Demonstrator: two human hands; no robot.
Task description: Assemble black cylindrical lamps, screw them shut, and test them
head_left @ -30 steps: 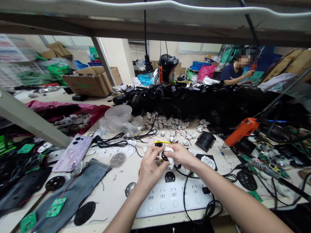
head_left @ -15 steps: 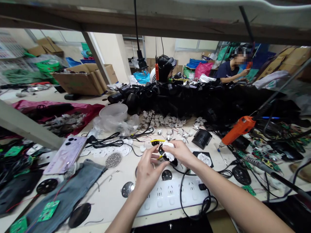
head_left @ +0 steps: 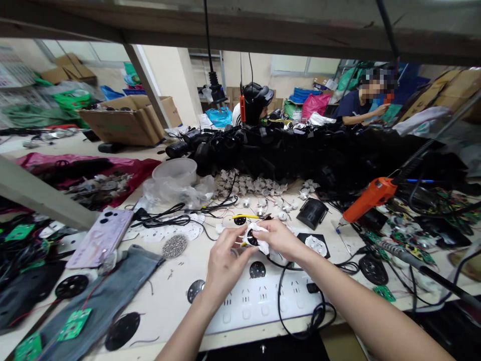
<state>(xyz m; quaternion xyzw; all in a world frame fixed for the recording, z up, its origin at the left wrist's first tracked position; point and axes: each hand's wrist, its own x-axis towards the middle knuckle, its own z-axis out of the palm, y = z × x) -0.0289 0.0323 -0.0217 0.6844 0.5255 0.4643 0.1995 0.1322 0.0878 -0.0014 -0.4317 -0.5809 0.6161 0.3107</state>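
Both my hands meet above the middle of the workbench point(head_left: 176, 296). My left hand point(head_left: 224, 263) pinches the near edge of a small black round part point(head_left: 251, 237) with its fingertips. My right hand point(head_left: 280, 239) is closed on the same part and on a crumpled white cloth point(head_left: 262, 240) pressed against it. Just beyond my hands lie yellow-handled tweezers point(head_left: 251, 216) and another black disc point(head_left: 239, 220). Below my hands sits a white power strip point(head_left: 263, 301) with a black disc point(head_left: 257, 269) resting on it.
A lilac phone point(head_left: 100, 237), a round pile of tiny screws point(head_left: 175, 245) and grey cloth point(head_left: 112, 286) lie to the left. An orange electric screwdriver point(head_left: 370, 198) hangs at right. Black parts are heaped behind; two other people sit beyond it.
My hands stay together on the part; the cloth shifted slightly over it between frames. The camera dipped and swung a little, so the bench appears shifted.
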